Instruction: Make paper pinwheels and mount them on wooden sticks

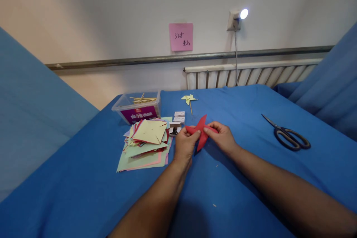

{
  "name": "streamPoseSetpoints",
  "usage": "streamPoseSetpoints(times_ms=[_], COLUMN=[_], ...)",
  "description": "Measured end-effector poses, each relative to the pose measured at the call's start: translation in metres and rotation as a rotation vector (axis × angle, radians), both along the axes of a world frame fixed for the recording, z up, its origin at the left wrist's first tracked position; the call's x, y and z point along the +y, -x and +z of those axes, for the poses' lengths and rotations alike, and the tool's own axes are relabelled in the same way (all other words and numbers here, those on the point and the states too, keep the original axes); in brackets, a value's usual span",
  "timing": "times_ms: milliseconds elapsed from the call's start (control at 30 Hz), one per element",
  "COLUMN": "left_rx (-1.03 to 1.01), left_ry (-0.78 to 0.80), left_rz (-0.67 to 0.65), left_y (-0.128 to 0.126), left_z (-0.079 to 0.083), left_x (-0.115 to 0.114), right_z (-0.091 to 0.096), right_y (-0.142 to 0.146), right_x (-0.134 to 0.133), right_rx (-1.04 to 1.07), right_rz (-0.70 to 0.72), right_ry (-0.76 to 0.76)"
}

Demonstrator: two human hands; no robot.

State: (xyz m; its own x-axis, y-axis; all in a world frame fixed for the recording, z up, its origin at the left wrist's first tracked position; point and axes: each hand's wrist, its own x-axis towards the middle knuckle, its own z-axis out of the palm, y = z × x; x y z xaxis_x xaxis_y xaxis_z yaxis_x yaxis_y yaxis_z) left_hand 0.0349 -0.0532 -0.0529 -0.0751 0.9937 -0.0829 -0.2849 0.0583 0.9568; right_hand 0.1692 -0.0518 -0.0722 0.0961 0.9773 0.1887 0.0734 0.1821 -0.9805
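A red paper pinwheel [202, 142] is held just above the blue cloth, its corners folded in to the middle. My left hand [186, 142] grips its left side, with the thumb near the centre. From the right, my right hand [222, 137] pinches the pinwheel too, thumb close to the centre. Left of my left hand lies a small open box [175, 129] of dark pins. Beyond the hands rests a yellow pinwheel [189, 99] on a stick.
A stack of cut coloured paper [150, 131] lies to the left, in front of a clear plastic tub [136, 111] of wooden sticks. Two small white boxes [179, 118] stand behind the pins. Dark-handled scissors [287, 135] lie on the right.
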Motion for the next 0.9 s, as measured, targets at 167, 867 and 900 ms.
streamPoseSetpoints(times_ms=[167,867,900], left_rx=[-0.001,-0.12,-0.122], left_ry=[0.015,0.1,0.099], left_rz=[0.008,0.0,0.001], left_y=[-0.002,-0.007,-0.008], left_z=[0.0,-0.022,-0.021], left_x=[-0.001,0.0,0.0], right_z=[-0.002,-0.012,-0.012], right_y=[0.0,0.0,-0.001], right_x=[0.001,-0.005,-0.005], right_rx=[0.089,0.123,0.103], right_rz=[0.063,0.163,0.146], right_ry=[0.082,0.161,0.142])
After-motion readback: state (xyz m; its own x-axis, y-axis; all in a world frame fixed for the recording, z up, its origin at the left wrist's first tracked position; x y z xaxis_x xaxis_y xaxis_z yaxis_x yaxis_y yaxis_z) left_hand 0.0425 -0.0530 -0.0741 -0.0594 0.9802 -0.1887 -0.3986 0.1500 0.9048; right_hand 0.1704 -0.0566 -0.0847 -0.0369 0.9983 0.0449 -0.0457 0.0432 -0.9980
